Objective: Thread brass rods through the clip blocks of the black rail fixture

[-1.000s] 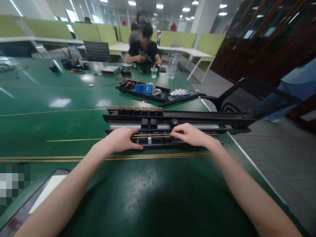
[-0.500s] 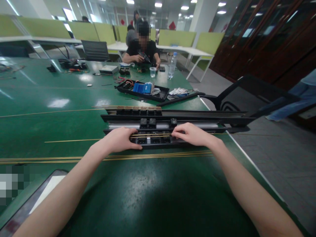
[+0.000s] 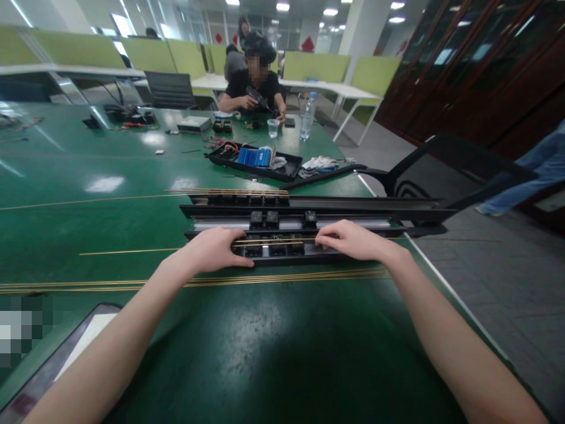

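Near the middle of the table lies a black channel-shaped rail [image 3: 282, 261] with small black blocks [image 3: 278, 248] seated inside it. My left hand [image 3: 216, 249] grips the rail's left end, thumb on the near side and fingers on the far side. Thin brass rods [image 3: 269, 242] run lengthwise over the blocks. Farther right, my right hand [image 3: 346, 239] is closed in a pinch at a brass rod above the channel; its fingertips partly hide the contact. A rod sticks out to the right beyond that wrist.
Behind lie more black rails [image 3: 353, 205] with blocks and rods. Several loose brass rods [image 3: 265, 278] lie in front. A black tray [image 3: 289, 171] holds blue items. Across the table, a person [image 3: 253, 82] holds a tool near a water bottle [image 3: 308, 118]. A chair [image 3: 419, 176] stands right.
My right hand has slid a little to the right along the rail, still pinched. My left hand keeps its place. The person across has lifted their head slightly.
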`<state>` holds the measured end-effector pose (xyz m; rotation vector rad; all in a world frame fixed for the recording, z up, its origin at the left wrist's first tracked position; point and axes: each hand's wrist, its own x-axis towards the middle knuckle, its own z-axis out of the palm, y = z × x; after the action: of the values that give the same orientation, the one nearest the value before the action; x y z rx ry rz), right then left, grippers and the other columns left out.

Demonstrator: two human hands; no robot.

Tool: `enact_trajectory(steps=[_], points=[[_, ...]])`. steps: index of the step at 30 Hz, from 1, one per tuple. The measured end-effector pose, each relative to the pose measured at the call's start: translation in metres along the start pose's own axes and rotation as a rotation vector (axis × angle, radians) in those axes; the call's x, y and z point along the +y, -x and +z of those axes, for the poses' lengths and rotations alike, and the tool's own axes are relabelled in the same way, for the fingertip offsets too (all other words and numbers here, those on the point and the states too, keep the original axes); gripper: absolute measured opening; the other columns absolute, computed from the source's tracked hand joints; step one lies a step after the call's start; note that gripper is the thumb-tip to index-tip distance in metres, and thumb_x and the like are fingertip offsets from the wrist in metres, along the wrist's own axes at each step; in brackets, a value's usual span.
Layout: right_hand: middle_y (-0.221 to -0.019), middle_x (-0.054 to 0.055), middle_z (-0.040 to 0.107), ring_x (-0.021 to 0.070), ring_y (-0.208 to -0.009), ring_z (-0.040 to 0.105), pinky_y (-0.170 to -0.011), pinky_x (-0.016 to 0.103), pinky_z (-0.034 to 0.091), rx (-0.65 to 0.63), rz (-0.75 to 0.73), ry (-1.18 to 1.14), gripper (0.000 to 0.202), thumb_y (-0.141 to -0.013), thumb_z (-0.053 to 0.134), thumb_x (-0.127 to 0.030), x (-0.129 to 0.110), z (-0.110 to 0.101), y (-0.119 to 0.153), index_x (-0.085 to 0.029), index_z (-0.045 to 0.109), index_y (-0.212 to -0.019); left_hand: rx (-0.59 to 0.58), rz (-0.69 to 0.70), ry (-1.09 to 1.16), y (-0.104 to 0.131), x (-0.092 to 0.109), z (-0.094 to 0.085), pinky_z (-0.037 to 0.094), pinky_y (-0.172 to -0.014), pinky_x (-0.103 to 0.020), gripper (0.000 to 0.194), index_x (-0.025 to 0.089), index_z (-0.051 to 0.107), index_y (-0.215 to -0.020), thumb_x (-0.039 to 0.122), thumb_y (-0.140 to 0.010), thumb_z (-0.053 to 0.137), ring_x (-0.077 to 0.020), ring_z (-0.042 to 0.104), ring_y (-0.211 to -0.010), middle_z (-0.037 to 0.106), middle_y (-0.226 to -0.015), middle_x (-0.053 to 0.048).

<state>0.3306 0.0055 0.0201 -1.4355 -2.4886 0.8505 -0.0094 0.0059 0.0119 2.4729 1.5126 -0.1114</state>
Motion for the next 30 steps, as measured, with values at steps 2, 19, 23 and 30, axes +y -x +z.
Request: enact_trajectory(steps=[2, 19, 23, 30], points=[[-0.078, 0.003, 0.074, 0.0187, -0.070, 0.063, -0.066, 0.028, 0.041, -0.011, 0.008, 0.003, 0.040, -0.096, 0.049, -0.048, 0.001, -0.002, 0.001, -0.020, 0.074, -0.083, -0.005, 0.000, 0.000, 0.000, 0.000, -0.001, 0.053, -0.086, -0.039, 0.078, 0.023, 0.065, -0.124, 0.079, -0.071, 0.059, -0.0333, 0.069, -0.104, 0.073, -0.118, -0.012], [-0.089, 0.005, 0.077, 0.0240, -0.081, 0.066, -0.074, 0.033, 0.048, -0.077, 0.098, -0.040, 0.041, -0.090, 0.056, -0.053, 0.025, -0.025, 0.018, -0.019, 0.078, -0.091, 0.005, -0.003, 0.024, 0.000, 0.000, -0.001, 0.053, -0.088, -0.041, 0.076, 0.024, 0.067, -0.123, 0.078, -0.070, 0.060, -0.0343, 0.069, -0.106, 0.074, -0.118, -0.011], [-0.089, 0.005, 0.078, 0.0255, -0.083, 0.067, -0.075, 0.034, 0.049, -0.059, 0.122, -0.040, 0.040, -0.085, 0.060, -0.055, 0.031, -0.031, 0.022, -0.019, 0.079, -0.090, 0.010, -0.003, 0.032, 0.000, -0.001, 0.001, 0.053, -0.089, -0.042, 0.079, 0.023, 0.067, -0.125, 0.078, -0.069, 0.062, -0.0354, 0.069, -0.107, 0.073, -0.121, -0.012], [-0.088, 0.005, 0.079, 0.0259, -0.082, 0.069, -0.074, 0.034, 0.051, -0.055, 0.169, -0.013, 0.036, -0.083, 0.065, -0.054, 0.042, -0.037, 0.027, -0.021, 0.080, -0.088, 0.011, 0.003, 0.042, -0.001, -0.001, 0.000, 0.053, -0.087, -0.041, 0.076, 0.023, 0.068, -0.122, 0.078, -0.069, 0.062, -0.0345, 0.070, -0.103, 0.074, -0.118, -0.011]])
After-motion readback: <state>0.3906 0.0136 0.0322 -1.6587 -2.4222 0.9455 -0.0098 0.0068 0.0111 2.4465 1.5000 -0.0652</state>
